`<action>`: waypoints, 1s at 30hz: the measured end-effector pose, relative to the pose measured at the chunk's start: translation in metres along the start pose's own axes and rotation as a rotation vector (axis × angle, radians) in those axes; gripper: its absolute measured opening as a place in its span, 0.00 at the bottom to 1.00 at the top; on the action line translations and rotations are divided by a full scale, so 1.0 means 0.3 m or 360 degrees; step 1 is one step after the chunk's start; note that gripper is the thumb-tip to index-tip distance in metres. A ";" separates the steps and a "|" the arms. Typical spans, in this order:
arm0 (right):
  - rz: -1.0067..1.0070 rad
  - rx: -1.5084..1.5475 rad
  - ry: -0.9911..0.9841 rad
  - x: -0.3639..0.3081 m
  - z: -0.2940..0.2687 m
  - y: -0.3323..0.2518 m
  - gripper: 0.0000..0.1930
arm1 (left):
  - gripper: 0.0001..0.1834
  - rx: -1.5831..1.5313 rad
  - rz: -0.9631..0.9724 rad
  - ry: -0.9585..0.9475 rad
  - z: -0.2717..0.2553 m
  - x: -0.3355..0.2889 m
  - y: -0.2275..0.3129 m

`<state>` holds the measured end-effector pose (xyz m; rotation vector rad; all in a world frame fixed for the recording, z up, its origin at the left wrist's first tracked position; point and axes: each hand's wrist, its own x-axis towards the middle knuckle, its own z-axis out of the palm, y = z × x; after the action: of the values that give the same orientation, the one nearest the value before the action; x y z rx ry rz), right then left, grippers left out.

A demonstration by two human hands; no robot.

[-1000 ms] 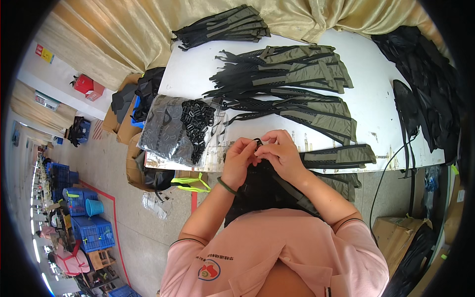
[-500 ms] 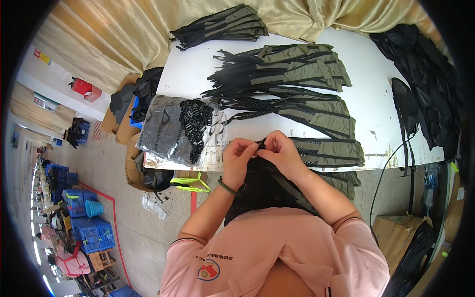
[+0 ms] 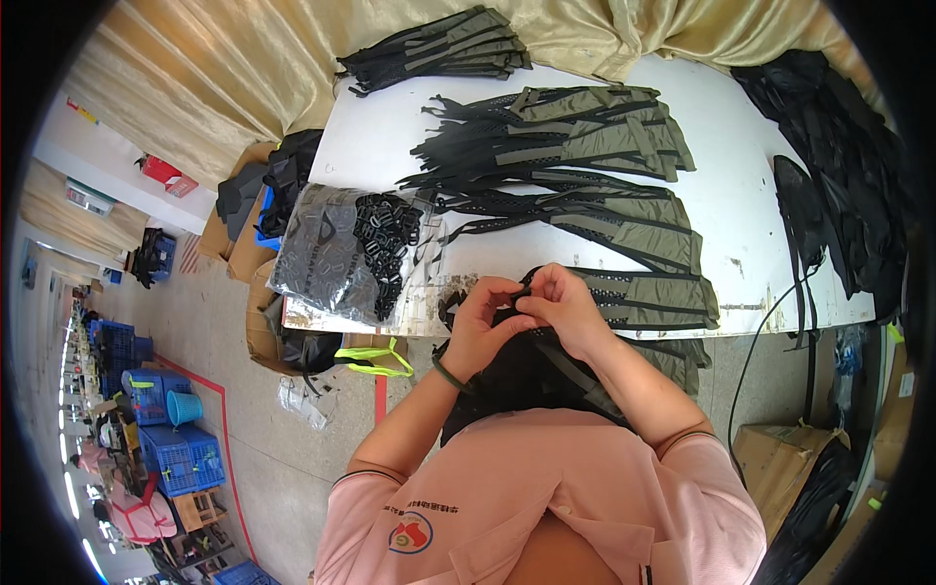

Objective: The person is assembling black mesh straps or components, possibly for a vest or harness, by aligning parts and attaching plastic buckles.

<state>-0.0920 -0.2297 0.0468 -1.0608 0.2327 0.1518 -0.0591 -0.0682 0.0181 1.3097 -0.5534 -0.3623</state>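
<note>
At the table's near edge, my left hand (image 3: 478,327) and my right hand (image 3: 567,310) are close together, fingers pinched on a black strap (image 3: 506,314). Fingers hide much of the strap and whatever small part may be on it. Black fabric (image 3: 522,369) hangs below my hands, over my lap. Just left of my left hand lies a clear plastic bag (image 3: 314,252) with a heap of black plastic buckles (image 3: 383,239) at its right side. Beyond my right hand, an olive and black mesh panel (image 3: 668,297) lies on the table.
Stacks of similar olive panels (image 3: 604,132) spread across the white table (image 3: 731,210). Black pieces (image 3: 829,156) pile up at the right, near a dangling cable (image 3: 763,336). Cardboard boxes (image 3: 261,327) stand left of the table, and blue crates (image 3: 182,458) farther left.
My left fingers have curled more around the strap, and my right hand has shifted slightly right. Some black material now shows beside my left hand at the table edge.
</note>
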 end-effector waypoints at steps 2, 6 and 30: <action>0.0001 -0.0114 -0.0056 -0.009 -0.004 -0.012 0.10 | 0.25 0.0087 -0.0027 -0.0002 -0.028 0.002 -0.003; -0.0078 -0.0158 -0.0126 -0.002 -0.033 0.005 0.10 | 0.26 0.0093 0.0012 -0.0052 -0.009 0.001 0.000; -0.0093 -0.1264 -0.0301 0.090 -0.126 -0.110 0.08 | 0.16 -0.0807 -0.0637 0.0143 0.016 -0.107 0.040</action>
<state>-0.0627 -0.2784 0.0498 -1.8280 -0.0447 0.3036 -0.0886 -0.0517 0.0248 0.9291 -0.1013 -0.7194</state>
